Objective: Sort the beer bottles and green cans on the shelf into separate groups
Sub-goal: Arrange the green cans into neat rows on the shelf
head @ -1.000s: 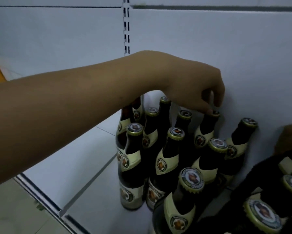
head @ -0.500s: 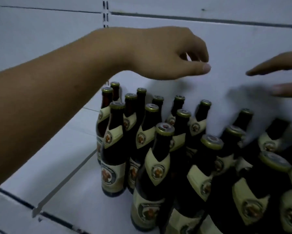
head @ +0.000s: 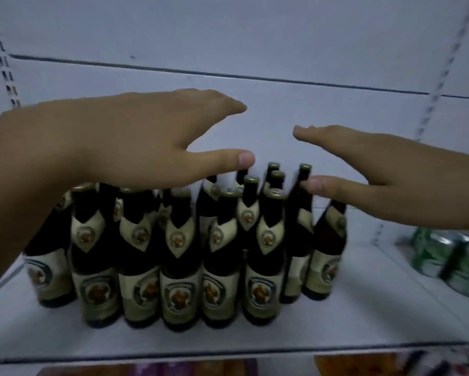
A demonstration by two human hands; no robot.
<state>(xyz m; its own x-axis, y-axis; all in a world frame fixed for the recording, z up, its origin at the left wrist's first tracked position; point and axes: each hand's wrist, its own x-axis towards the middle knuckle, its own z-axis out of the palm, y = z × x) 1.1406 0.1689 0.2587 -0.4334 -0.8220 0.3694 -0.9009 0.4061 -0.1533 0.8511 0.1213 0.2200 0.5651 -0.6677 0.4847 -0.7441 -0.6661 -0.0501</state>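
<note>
**Both hands spread flat above the grouped bottles**

Since half a second ago, the left hand (head: 135, 142) has uncurled from a loose pinch into straight fingers. The right hand (head: 385, 175), then only fingertips at the frame edge, has come well into view. The camera has also drawn back, so the whole cluster now shows.

Head view: both hands hover palm down with fingers extended and thumbs out, and they hold nothing. A gap separates them, with their fingertips pointing toward each other. Directly beneath the left palm, and reaching across under the gap, stand the beer bottles (head: 179, 253). They are dark glass with cream labels and gold caps, upright and packed touching one another in rows. The right thumb lies in front of the necks at the cluster's right end, but blur hides whether it touches them.

Below the right wrist and out beyond it, well apart from the bottles, sit the green cans (head: 450, 256), which are blurred and partly cut off by the frame. Bare white shelf (head: 363, 321) separates the two groups. A pale back panel (head: 255, 36) rises behind both hands.

Judging from this layout, the sorting looks nearly or fully done. The flat, empty hands suggest a check or a final squaring of the bottle block, not a pick. Tightly packed bottles steady each other, which likely explains the close grouping.
</note>
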